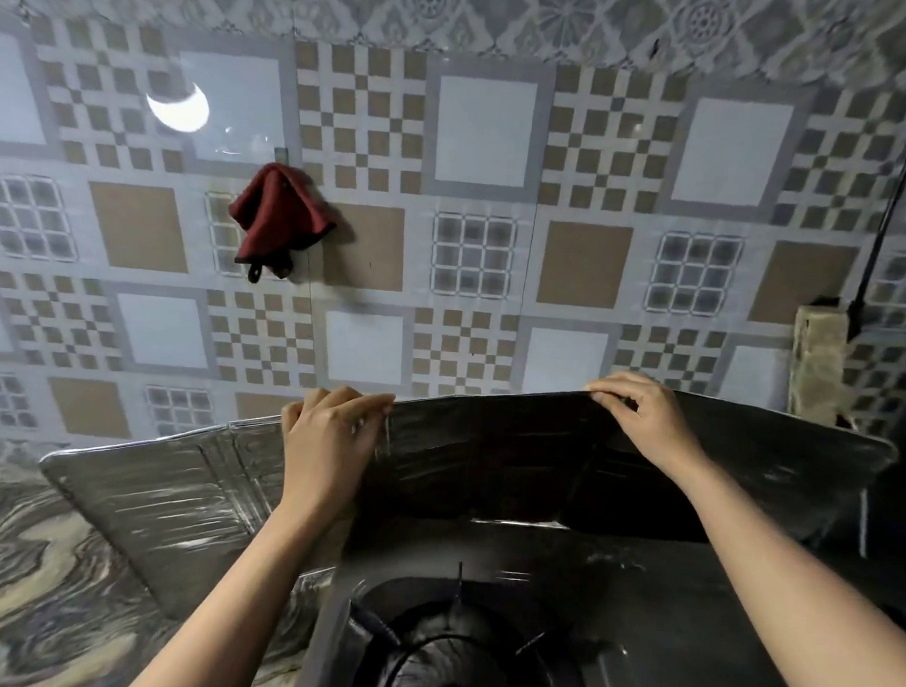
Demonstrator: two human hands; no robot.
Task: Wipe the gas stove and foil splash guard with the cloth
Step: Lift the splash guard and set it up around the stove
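Note:
A folding foil splash guard (488, 462) stands behind and around the gas stove (482, 627), whose dark burner and pan support show at the bottom. My left hand (329, 441) grips the guard's top edge at the fold between its left and middle panels. My right hand (643, 416) pinches the same top edge further right. A dark red cloth (278, 219) hangs on the tiled wall above the left hand, apart from both hands.
A patterned tile wall (478, 138) rises close behind the guard. A marbled countertop (32, 560) lies to the left. A pale block (817, 366) and a dark cable (887, 214) sit at the right.

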